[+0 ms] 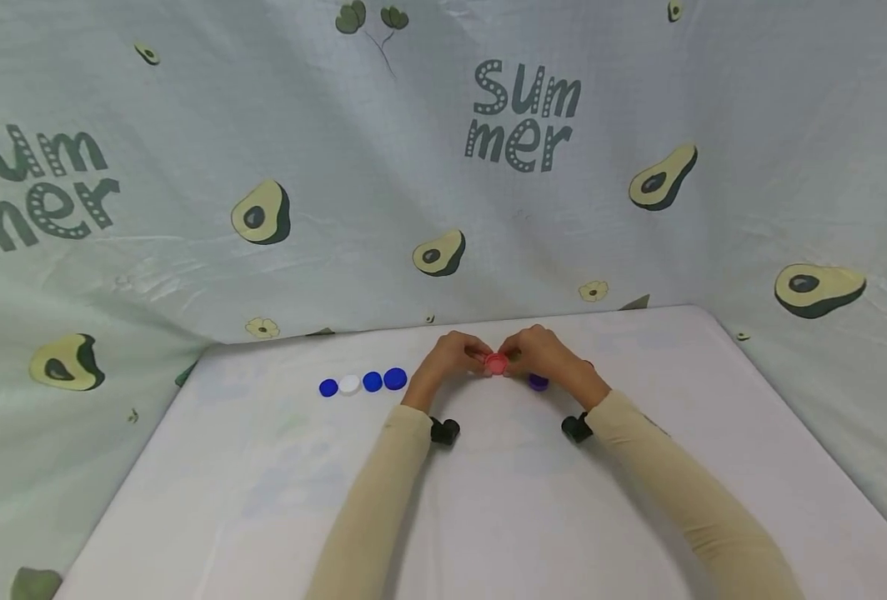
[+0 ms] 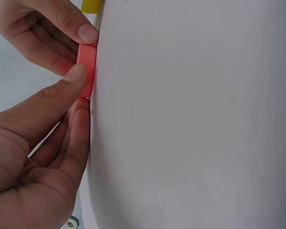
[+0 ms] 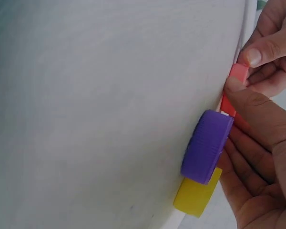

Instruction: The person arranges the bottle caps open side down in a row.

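Observation:
A red bottle cap (image 1: 496,363) is on the white table between my two hands, near the far edge. My left hand (image 1: 454,354) pinches its left side, the thumb on the cap's ridged rim in the left wrist view. From the other side my right hand (image 1: 539,350) holds the same cap, fingertips against its rim. Close by my right hand stands a purple cap (image 3: 207,146), partly hidden by that hand in the head view. Behind it in the right wrist view is a yellow cap (image 3: 198,194).
Left of my left hand a row of caps lies on the table (image 1: 263,500): a small blue cap (image 1: 328,387), a white cap (image 1: 349,384), another blue cap (image 1: 372,382) and a larger blue cap (image 1: 395,378). A printed cloth (image 1: 353,167) hangs behind the table.

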The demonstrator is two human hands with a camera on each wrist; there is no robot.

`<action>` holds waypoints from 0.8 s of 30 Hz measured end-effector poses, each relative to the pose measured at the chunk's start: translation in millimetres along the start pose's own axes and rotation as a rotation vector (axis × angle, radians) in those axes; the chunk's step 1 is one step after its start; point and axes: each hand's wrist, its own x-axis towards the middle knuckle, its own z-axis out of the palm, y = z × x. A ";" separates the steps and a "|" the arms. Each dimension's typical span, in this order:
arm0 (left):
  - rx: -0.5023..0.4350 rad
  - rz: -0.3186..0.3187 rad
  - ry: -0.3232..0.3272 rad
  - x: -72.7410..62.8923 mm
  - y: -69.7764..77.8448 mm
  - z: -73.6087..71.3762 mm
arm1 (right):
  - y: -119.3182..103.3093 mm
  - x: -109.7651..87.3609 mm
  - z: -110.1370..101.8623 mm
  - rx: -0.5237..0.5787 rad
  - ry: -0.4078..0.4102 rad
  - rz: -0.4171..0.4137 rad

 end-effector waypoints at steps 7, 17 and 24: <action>0.028 -0.010 0.014 -3.4 2.7 1.9 | -1.8 2.3 0.6 -0.012 -0.014 0.036; 0.009 -0.050 0.021 3.3 9.9 4.1 | 0.2 6.1 -9.0 -0.009 -0.056 0.089; 0.021 -0.065 0.020 1.8 6.4 -1.0 | 0.9 12.1 -2.9 -0.034 -0.051 0.046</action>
